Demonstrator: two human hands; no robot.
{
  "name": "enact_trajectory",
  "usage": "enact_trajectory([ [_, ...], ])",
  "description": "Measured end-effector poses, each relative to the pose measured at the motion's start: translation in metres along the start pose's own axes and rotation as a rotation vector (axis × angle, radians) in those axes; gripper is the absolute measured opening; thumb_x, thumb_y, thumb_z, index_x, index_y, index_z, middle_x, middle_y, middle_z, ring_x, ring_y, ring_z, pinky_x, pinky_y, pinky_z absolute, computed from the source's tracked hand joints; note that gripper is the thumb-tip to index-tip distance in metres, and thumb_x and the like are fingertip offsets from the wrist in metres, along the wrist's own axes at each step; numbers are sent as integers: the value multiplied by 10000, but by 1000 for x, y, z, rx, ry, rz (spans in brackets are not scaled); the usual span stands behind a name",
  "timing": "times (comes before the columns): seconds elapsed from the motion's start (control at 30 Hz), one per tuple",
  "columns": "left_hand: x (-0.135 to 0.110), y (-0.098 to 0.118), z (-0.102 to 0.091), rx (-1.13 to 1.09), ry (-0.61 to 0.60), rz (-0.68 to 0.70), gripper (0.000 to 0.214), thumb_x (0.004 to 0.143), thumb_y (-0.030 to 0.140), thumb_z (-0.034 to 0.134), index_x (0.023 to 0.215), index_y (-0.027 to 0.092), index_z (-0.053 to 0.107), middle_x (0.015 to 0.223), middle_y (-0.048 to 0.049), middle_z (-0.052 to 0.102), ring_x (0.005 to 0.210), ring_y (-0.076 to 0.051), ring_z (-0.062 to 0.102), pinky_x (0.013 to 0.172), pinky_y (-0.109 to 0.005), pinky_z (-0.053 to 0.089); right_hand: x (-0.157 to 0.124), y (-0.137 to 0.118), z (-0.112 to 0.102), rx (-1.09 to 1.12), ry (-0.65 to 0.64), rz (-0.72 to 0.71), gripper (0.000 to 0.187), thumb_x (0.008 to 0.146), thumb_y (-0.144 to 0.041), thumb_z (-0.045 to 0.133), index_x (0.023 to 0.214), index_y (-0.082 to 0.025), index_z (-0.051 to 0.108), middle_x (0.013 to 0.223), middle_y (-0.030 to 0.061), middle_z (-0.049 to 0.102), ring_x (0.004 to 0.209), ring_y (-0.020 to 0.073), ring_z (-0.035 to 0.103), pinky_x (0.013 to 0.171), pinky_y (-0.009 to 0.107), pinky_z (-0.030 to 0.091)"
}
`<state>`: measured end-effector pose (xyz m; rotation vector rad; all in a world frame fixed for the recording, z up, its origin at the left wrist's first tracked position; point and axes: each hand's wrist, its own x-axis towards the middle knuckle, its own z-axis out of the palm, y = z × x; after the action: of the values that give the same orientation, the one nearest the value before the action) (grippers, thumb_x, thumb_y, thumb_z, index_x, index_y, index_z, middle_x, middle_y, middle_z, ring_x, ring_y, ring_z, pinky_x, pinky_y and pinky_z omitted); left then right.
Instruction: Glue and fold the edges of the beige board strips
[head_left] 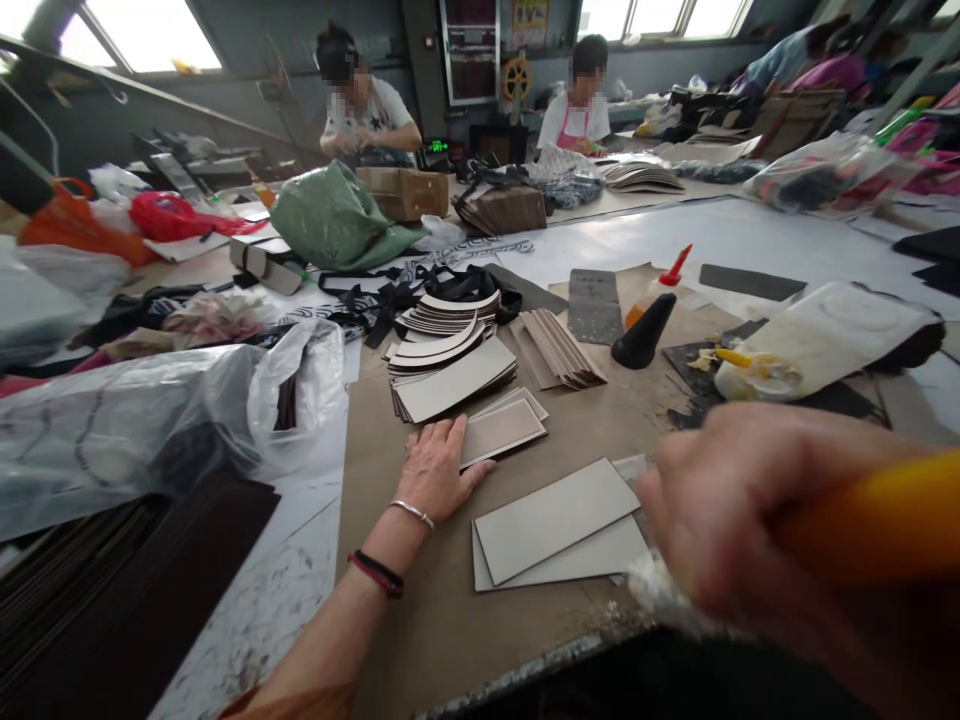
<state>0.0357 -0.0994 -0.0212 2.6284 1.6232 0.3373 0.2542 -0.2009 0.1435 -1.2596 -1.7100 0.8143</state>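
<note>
My left hand (435, 465) lies flat on the brown-covered table, thumb out, its fingers at the left edge of a small stack of rectangular panels (506, 432). My right hand (720, 510), blurred and close to the camera, is closed around the thick yellow handle (877, 520) of a brush. Its pale, ragged tip (664, 590) shows below the hand. Two overlapping light grey panels (559, 520) lie between my hands. Beyond my left hand sit a fanned pile of pale panels (457, 380) and a row of leaning brownish strips (555, 348).
A glue-smeared white container (832, 335) lies at the right, near a black cone (645, 332) and a red-tipped bottle (671, 275). Clear plastic bags (187, 410) and dark strips (150, 590) fill the left. Two people (371, 110) work across the table.
</note>
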Motion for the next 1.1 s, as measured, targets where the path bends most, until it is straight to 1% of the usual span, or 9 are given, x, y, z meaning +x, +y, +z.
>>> enact_trajectory([
  [0.07,1,1,1,-10,-4,-26,605,814,448,546,1278,80,424,1215,-174,543,1107,-332,489,906,-490,389,10,14,11,-83,-23,92,367,746,-594,558,685,-236,610,494,-18,480,413,120,418,352,238,312],
  [0.17,1,2,5,-33,20,-57,620,778,421,611,1273,103,416,1256,-166,520,1147,-317,467,938,-474,371,33,61,16,-377,-30,166,292,794,-442,530,650,-195,588,545,-8,514,500,131,465,477,251,343],
  [0.27,-1,-1,10,-79,154,-44,649,729,414,677,1246,114,424,1246,-163,526,1154,-303,467,957,-445,356,52,111,15,-578,-97,196,281,820,-378,467,642,-184,568,603,23,563,584,160,506,549,270,334],
  [0.37,-3,-2,11,-110,303,5,666,711,438,691,1228,124,414,1200,-160,555,1120,-298,496,951,-443,349,62,133,18,-585,-162,220,358,858,-423,402,663,-183,582,630,36,593,609,170,520,566,275,330],
  [0.5,-6,0,6,-136,394,42,661,722,502,656,1213,132,411,1112,-149,593,1029,-291,550,897,-424,382,69,127,26,-406,-216,278,454,859,-493,388,589,-175,568,563,15,558,537,138,481,540,264,328],
  [0.7,-9,7,-2,-164,436,43,672,724,540,633,1205,123,418,1050,-151,601,971,-294,563,808,-411,425,72,114,34,-198,-183,244,306,812,-386,493,589,-176,506,508,-44,486,478,87,417,526,233,332],
  [0.83,-12,11,-2,-163,444,37,676,723,553,627,1208,133,415,1039,-143,600,964,-291,562,804,-413,429,70,114,35,-268,-181,165,293,839,-340,453,597,-178,491,519,-37,497,501,92,439,539,228,344],
  [0.93,-9,12,-1,-155,432,37,687,711,560,636,1209,139,418,1049,-141,601,979,-297,562,829,-422,427,69,112,34,-350,-184,182,303,858,-321,443,595,-178,491,537,-25,520,519,99,468,556,224,352],
  [1.1,0,9,-1,-128,298,102,773,693,503,684,1274,96,377,1199,-203,548,1124,-328,510,943,-451,395,58,108,15,-726,-170,233,285,908,-358,410,772,-167,572,679,34,610,653,152,570,595,238,358],
])
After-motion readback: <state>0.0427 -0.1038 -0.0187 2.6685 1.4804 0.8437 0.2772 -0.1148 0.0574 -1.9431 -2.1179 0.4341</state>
